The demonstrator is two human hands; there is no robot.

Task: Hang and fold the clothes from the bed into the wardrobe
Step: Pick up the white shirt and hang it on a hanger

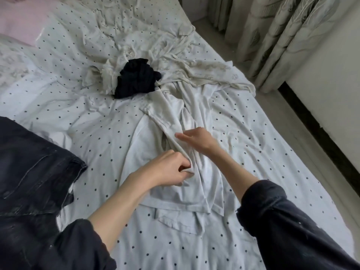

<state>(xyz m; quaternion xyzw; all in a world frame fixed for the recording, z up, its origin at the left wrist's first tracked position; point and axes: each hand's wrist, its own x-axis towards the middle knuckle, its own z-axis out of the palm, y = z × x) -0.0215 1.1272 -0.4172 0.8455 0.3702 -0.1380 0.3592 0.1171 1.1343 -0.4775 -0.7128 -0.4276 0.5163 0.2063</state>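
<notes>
A white T-shirt (175, 137) lay crumpled mid-bed (253, 133), just below a black garment (136, 78). The left hand (171, 168) pinched its fold; the right hand (196, 139) rested on it, grip released, fingers straight.

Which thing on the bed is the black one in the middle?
Look at the dotted bed sheet. In the pile of pale clothes farther from the hands lies a crumpled black garment. It is the only black thing there.
</notes>
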